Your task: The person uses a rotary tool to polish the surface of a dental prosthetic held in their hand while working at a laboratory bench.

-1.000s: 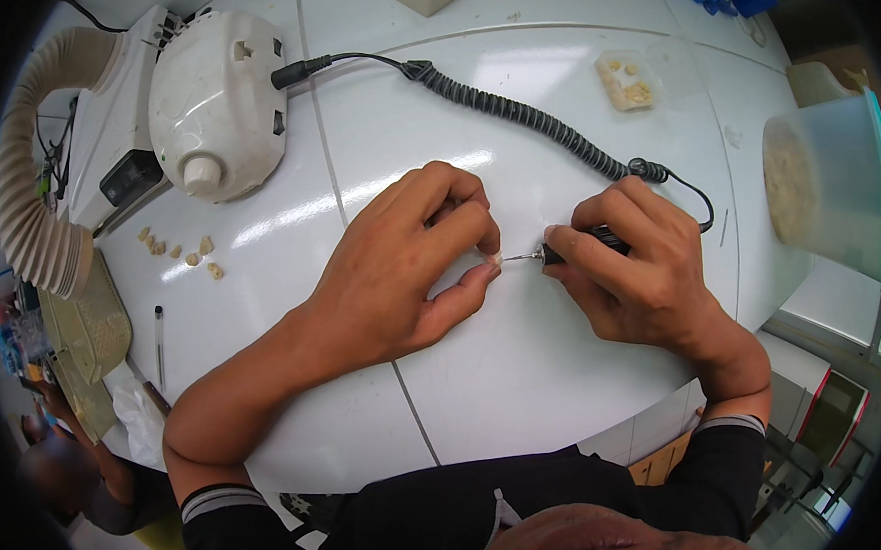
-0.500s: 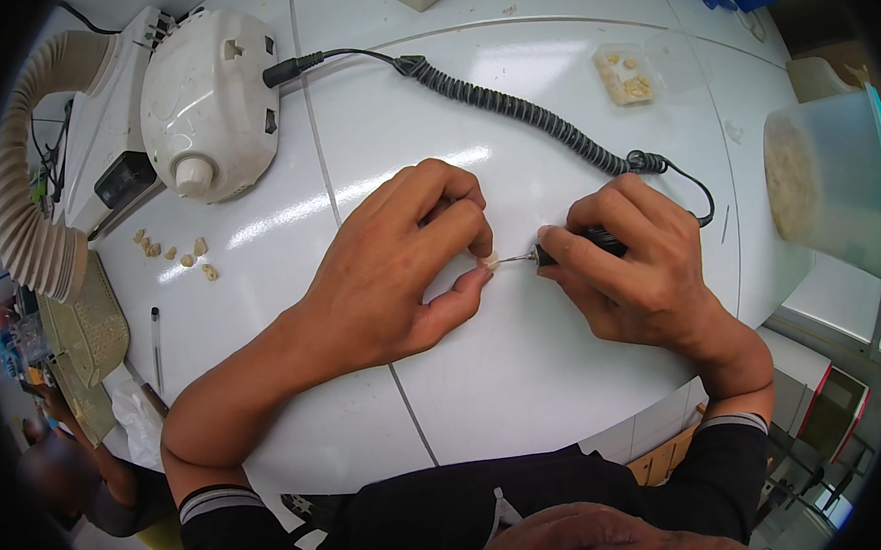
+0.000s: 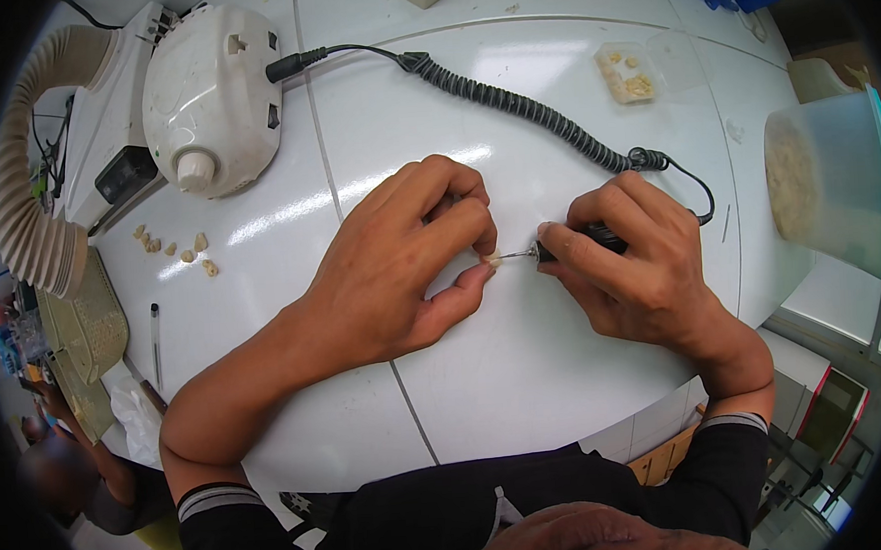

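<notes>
Left hand: your left hand (image 3: 380, 268) is pinching with thumb and index finger, the tips clamping on a small pale piece; the other fingers are curling.
Pale piece: the small pale piece (image 3: 495, 260) is sitting at your left fingertips, just above the white table (image 3: 506, 391), mostly hiding behind them.
Right hand: your right hand (image 3: 644, 264) is gripping a black handpiece (image 3: 608, 238), the fingers closing around its barrel.
Thin bit: a metal bit (image 3: 519, 254) is sticking out leftward past your right fingertips, pointing at the pale piece; you cannot tell here whether its tip is touching.
Coiled cord: a black cord (image 3: 512, 110) is running from behind your right fingers, arching beyond both hands to a white control unit (image 3: 214, 98), which is standing far left of your left fingers.
Loose pieces: several pale lumps (image 3: 188, 255) are lying well left of your left fingers, a pen (image 3: 156, 345) resting nearer you.
Clear box: a small box (image 3: 610, 79) is holding more pale lumps beyond your right fingers.
Bin: a large translucent bin (image 3: 835, 195) is standing right of your right fingers, a thin rod (image 3: 726, 223) lying between.
</notes>
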A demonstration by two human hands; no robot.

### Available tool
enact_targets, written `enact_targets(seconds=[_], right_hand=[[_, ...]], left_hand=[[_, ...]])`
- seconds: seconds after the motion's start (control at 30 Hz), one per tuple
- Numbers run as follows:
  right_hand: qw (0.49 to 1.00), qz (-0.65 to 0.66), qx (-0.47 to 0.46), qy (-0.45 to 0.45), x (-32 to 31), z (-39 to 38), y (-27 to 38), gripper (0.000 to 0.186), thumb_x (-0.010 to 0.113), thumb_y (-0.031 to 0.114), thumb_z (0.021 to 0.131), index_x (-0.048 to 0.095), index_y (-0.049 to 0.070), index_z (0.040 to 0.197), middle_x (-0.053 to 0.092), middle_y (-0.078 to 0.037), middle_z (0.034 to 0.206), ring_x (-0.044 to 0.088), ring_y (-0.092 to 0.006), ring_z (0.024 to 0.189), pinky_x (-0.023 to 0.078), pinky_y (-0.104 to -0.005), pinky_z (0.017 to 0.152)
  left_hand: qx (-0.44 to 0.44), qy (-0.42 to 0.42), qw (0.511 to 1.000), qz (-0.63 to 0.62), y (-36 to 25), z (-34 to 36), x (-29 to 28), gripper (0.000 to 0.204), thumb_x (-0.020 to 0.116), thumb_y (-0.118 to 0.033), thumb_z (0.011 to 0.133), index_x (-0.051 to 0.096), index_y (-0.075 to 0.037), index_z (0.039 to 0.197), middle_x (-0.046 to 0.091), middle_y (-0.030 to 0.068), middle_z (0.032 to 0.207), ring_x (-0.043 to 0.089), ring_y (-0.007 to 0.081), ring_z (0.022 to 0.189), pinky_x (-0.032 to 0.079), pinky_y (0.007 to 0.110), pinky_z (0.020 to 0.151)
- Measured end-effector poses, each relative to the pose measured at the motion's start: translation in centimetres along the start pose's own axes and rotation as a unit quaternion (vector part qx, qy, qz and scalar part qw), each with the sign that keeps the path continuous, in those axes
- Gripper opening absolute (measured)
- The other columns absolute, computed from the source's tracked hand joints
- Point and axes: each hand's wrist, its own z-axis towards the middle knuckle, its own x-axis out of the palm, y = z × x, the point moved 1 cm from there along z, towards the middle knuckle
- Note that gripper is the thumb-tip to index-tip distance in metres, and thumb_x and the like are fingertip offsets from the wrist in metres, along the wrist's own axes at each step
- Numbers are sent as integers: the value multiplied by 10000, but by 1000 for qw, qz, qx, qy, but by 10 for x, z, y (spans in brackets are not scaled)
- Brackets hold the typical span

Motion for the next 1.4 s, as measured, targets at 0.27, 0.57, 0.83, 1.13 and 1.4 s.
enact_targets(seconds=[0.27, 0.57, 0.83, 1.13, 1.4], right_hand=[[1000, 2, -1, 4, 0, 0, -1, 298, 939, 166, 795, 793, 154, 1054, 635, -6, 949, 591, -181, 804, 458, -333, 611], [1000, 0, -9, 4, 0, 2, -4, 294, 929, 180, 794, 794, 167, 1054, 641, -2, 947, 596, -186, 800, 457, -337, 616], [1000, 4, -12, 7, -1, 1, -4, 286, 925, 176, 798, 792, 168, 1051, 635, 0, 944, 595, -185, 798, 458, -337, 617], [1000, -3, -11, 4, 0, 1, -2, 292, 902, 143, 780, 793, 166, 1051, 632, 0, 942, 596, -181, 801, 471, -337, 619], [1000, -1, -17, 4, 1, 1, -2, 300, 891, 135, 771, 791, 157, 1053, 619, -4, 931, 591, -184, 793, 465, -337, 607]], left_hand=[[-3, -3, 1000, -19, 1, 0, 1, 240, 880, -18, 844, 728, -53, 1026, 630, 137, 1250, 722, 261, 1019, 603, 381, 846], [-10, -5, 999, -34, 1, 0, 1, 234, 877, 4, 843, 746, -52, 1029, 629, 127, 1247, 716, 247, 1009, 602, 371, 841], [-12, -6, 999, -38, 1, 0, 1, 230, 875, 9, 847, 748, -49, 1030, 625, 118, 1246, 711, 231, 1010, 597, 366, 834], [-12, -8, 999, -35, 1, 0, 1, 228, 874, 6, 843, 748, -49, 1024, 630, 126, 1248, 714, 249, 1036, 605, 368, 846], [-16, -4, 999, -35, 1, 0, 1, 234, 873, 8, 837, 745, -44, 1025, 634, 131, 1257, 722, 265, 1071, 615, 381, 872]])
